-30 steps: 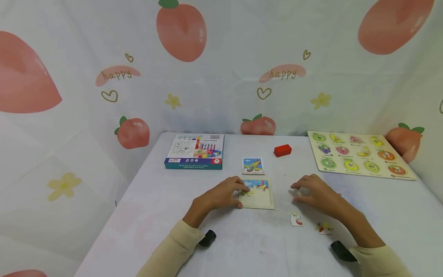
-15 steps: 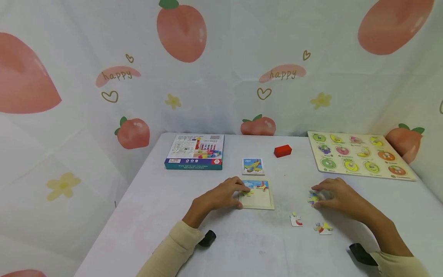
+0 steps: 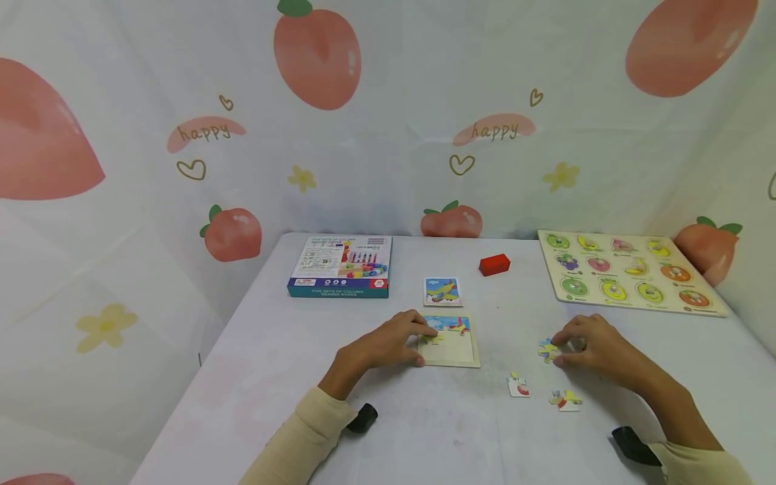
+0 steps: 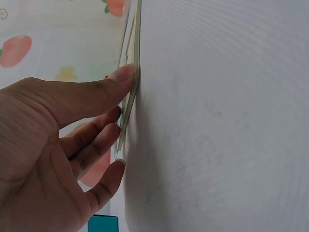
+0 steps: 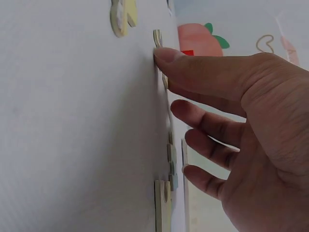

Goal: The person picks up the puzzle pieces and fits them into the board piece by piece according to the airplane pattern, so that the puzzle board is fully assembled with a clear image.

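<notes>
In the head view, my left hand (image 3: 383,340) grips the left side of a shallow wooden puzzle tray (image 3: 475,353). A strip of sky-and-plane picture fills its top, and a yellowish piece lies near the fingers. The left wrist view shows the thumb against the tray's edge (image 4: 137,53), with the other fingers beyond. To the right, my right hand (image 3: 597,343) pinches a blue-and-yellow jigsaw piece (image 3: 547,351) at table level between thumb and index finger. Nearer me lie a white-and-red jigsaw piece (image 3: 518,386) and a red-and-yellow jigsaw piece (image 3: 567,401).
Behind the tray lies a square plane picture (image 3: 443,291). A boxed bead set (image 3: 339,266) stands back left, a red block (image 3: 494,264) back centre, and a fruit board (image 3: 633,273) back right. More flat pieces (image 5: 163,205) show beneath the hand in the right wrist view.
My right hand has moved right, from beside the tray with nothing in its fingers, to the blue-and-yellow jigsaw piece, which it now pinches. My left hand stays at the tray.
</notes>
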A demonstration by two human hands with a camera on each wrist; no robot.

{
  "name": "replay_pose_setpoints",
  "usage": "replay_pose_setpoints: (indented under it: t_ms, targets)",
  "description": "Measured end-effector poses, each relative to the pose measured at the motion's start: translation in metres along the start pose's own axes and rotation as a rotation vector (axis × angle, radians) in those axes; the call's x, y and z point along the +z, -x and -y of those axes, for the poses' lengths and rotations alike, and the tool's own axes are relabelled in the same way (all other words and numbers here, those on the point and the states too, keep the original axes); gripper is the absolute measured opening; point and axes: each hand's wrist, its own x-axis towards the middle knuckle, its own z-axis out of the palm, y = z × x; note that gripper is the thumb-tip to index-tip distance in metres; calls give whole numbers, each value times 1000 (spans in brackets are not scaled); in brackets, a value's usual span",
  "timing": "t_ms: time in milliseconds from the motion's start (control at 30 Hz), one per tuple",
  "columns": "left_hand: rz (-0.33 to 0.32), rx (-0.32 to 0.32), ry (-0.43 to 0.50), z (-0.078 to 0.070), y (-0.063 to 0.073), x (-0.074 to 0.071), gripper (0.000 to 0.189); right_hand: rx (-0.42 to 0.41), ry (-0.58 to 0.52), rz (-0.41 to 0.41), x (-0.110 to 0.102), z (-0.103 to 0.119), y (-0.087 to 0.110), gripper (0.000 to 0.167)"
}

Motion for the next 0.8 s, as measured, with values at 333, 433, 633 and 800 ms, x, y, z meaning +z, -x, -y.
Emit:
replay_pose_setpoints:
  t_ms: [333, 433, 633, 800]
  targets:
    - [-4, -1, 1, 0, 0, 1, 56, 1, 23, 3, 1, 2, 0, 30]
    - [-3, -2, -2, -1, 1, 0, 56, -1, 43, -5, 1, 2, -1, 30]
    - [-5, 0, -10, -2, 1, 0, 55, -12, 54, -5, 2, 2, -2, 28]
    - [-2, -3, -12, -2, 2, -1, 55, -38, 63, -30, 3, 7, -4, 26]
